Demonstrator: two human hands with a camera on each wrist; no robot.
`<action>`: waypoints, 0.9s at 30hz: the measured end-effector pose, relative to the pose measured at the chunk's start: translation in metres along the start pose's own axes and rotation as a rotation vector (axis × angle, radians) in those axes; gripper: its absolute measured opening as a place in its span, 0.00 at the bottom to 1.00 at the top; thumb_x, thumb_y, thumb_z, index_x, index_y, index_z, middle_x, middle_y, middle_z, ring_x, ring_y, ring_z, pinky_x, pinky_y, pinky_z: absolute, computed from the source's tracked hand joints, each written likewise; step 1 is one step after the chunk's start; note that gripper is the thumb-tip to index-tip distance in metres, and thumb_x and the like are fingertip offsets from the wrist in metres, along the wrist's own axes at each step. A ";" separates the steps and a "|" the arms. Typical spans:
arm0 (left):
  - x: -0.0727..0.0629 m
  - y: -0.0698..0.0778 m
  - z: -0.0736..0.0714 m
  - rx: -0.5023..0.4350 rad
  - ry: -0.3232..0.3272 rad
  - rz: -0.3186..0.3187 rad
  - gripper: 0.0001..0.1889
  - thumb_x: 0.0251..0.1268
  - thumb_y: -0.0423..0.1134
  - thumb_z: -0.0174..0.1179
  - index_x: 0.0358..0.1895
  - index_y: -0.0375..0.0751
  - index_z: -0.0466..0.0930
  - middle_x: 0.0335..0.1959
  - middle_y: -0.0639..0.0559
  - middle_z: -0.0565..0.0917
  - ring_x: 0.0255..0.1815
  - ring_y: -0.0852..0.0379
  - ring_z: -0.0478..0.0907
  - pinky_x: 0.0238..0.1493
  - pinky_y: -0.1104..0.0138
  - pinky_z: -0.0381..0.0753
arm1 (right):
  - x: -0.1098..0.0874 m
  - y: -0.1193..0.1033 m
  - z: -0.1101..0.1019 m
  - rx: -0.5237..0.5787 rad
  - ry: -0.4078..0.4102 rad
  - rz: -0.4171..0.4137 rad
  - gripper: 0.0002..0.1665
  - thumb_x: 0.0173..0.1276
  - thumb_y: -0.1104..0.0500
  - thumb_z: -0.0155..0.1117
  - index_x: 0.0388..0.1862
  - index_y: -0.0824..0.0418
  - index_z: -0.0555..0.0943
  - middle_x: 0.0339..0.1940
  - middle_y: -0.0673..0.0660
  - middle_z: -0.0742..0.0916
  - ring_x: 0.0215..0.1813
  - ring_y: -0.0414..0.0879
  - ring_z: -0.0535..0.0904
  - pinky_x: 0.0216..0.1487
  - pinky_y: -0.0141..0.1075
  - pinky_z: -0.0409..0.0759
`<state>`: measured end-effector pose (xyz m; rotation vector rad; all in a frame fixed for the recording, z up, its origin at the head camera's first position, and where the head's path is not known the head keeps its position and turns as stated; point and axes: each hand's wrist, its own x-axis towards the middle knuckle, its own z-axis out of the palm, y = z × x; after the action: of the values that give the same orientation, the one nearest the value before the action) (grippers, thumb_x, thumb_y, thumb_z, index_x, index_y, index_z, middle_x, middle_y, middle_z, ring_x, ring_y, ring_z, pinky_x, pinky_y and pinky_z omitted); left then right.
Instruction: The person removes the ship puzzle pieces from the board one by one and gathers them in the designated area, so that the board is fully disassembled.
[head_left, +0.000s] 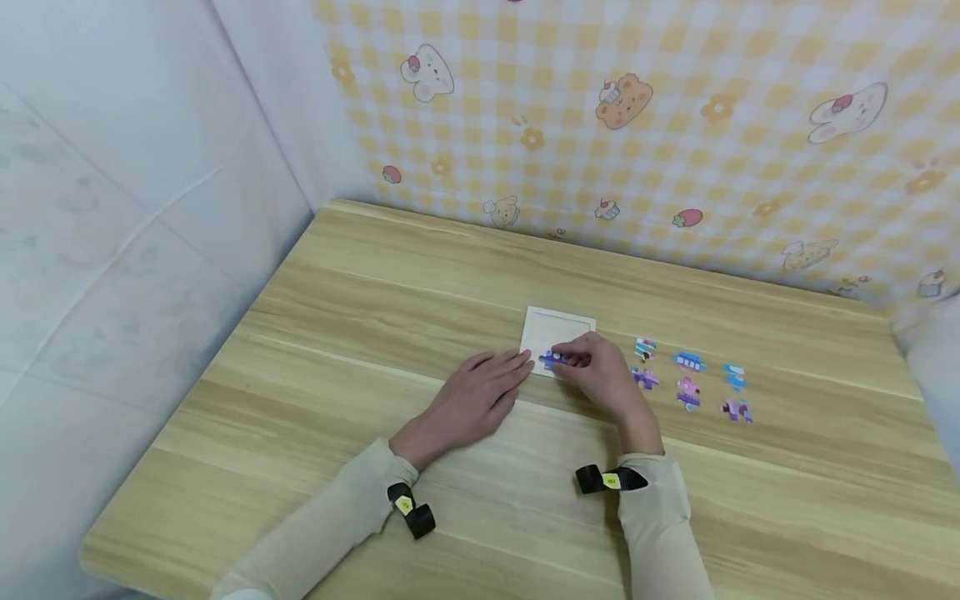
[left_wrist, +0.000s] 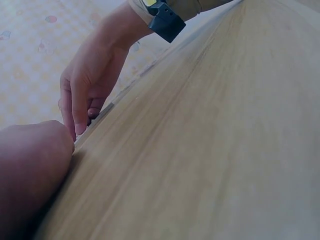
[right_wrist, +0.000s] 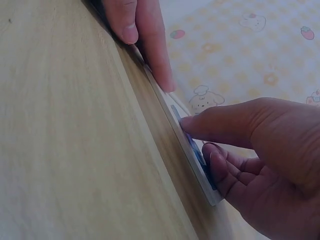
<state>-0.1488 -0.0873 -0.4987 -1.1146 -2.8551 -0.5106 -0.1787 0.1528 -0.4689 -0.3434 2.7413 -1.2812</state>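
Observation:
A white square puzzle tray (head_left: 561,312) lies on the wooden table. At its lower part, my right hand (head_left: 600,375) pinches a purple-blue puzzle piece (head_left: 551,359) between thumb and fingers. The right wrist view has the thumb (right_wrist: 200,125) on the blue piece (right_wrist: 196,150), low against the tray; the fingers partly cover it. My left hand (head_left: 478,396) lies with its fingers extended, tips touching the tray's left edge. In the left wrist view, the right hand (left_wrist: 92,80) reaches down to the tabletop, and the piece is hidden there.
Several loose puzzle pieces lie right of the tray, among them a blue one (head_left: 689,362), a pink one (head_left: 687,390) and a purple one (head_left: 645,378). A yellow checked cloth (head_left: 570,125) hangs behind the table (head_left: 360,333), and a white curtain (head_left: 150,250) at its left.

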 end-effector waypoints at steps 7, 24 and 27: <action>0.000 -0.001 0.001 0.003 0.012 0.001 0.26 0.85 0.45 0.43 0.80 0.47 0.64 0.81 0.55 0.63 0.82 0.57 0.56 0.81 0.56 0.54 | 0.001 0.000 0.000 0.010 -0.014 -0.004 0.13 0.67 0.65 0.74 0.50 0.68 0.89 0.40 0.60 0.82 0.39 0.49 0.77 0.39 0.33 0.77; 0.002 -0.002 0.004 -0.036 0.049 0.004 0.25 0.84 0.44 0.46 0.78 0.45 0.68 0.79 0.54 0.67 0.81 0.57 0.60 0.81 0.56 0.56 | 0.002 0.003 0.000 0.064 -0.018 0.001 0.13 0.66 0.67 0.74 0.49 0.64 0.86 0.34 0.57 0.82 0.34 0.48 0.74 0.33 0.32 0.73; 0.002 -0.002 0.004 -0.036 0.050 0.006 0.25 0.83 0.44 0.46 0.78 0.45 0.68 0.79 0.54 0.67 0.81 0.57 0.60 0.81 0.56 0.56 | 0.002 0.005 -0.001 0.075 -0.013 -0.012 0.13 0.66 0.67 0.74 0.49 0.63 0.86 0.33 0.57 0.81 0.33 0.48 0.73 0.32 0.32 0.72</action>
<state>-0.1512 -0.0860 -0.5028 -1.0989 -2.8101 -0.5828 -0.1816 0.1561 -0.4725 -0.3603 2.6758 -1.3751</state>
